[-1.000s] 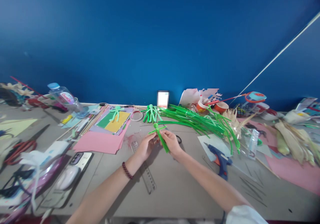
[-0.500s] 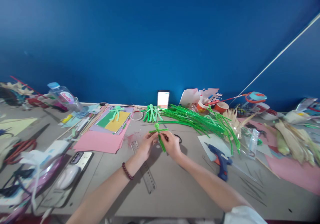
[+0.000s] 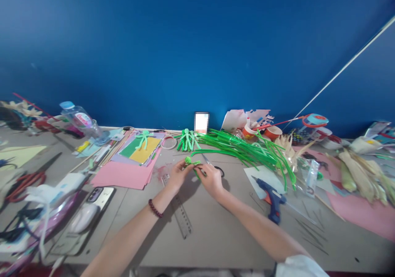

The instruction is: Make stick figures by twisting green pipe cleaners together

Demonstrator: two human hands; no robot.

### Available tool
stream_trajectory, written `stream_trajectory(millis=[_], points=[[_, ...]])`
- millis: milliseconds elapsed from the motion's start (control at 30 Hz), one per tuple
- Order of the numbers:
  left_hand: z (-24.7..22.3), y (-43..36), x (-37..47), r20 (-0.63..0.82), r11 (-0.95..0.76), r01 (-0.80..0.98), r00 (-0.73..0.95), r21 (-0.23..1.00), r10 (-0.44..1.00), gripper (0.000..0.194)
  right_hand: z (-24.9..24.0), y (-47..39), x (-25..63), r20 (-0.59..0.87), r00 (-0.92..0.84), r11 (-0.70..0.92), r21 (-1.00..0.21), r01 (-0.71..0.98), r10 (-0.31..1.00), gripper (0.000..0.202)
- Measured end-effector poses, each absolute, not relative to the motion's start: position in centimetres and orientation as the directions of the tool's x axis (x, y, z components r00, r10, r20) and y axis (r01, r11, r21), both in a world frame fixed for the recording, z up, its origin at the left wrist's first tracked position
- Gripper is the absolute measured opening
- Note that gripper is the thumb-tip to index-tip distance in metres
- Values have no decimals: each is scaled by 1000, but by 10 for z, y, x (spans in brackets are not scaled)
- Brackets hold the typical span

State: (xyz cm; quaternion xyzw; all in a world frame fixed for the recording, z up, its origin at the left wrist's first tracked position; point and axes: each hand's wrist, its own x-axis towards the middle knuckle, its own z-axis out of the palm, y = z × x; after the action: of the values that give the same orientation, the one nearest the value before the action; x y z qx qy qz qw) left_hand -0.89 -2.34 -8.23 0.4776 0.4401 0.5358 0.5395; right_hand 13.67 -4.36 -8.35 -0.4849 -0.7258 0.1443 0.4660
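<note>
A small figure of green pipe cleaner [image 3: 189, 160] is pinched between my hands at the middle of the table. My left hand [image 3: 179, 175] holds its left side, thumb and forefinger closed. My right hand [image 3: 210, 180] grips it from the right, with fingertips close to those of the left; part of the figure is hidden by the fingers. Scissors [image 3: 219, 171] lie partly behind my right hand. Further back stand similar green figures [image 3: 187, 140], and to their right spreads a bundle of green pipe cleaners [image 3: 243, 147].
A clear ruler [image 3: 182, 219] lies below my left hand. Pink paper [image 3: 125, 175] and a phone [image 3: 101, 196] are on the left. On the right are a blue glue gun [image 3: 273, 199], red-and-white cups [image 3: 273, 133] and dried husks [image 3: 361, 174]. A bottle [image 3: 78, 118] leans at the back left.
The green figure has tilted and its head has shifted left between my fingers. My left hand has turned slightly and moved a little left, and more of the scissors shows behind my right hand.
</note>
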Motion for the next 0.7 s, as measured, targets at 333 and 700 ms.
stream_trajectory(millis=[333, 700], points=[[-80, -28, -7, -136, 235, -535, 218, 812, 967, 29, -79, -39, 129, -196, -276, -283, -902, -326, 941, 35], [-84, -28, -3, -131, 205, -466, 185, 861, 974, 35, -84, -36, 124, -276, -281, -382, -799, -464, 919, 38]])
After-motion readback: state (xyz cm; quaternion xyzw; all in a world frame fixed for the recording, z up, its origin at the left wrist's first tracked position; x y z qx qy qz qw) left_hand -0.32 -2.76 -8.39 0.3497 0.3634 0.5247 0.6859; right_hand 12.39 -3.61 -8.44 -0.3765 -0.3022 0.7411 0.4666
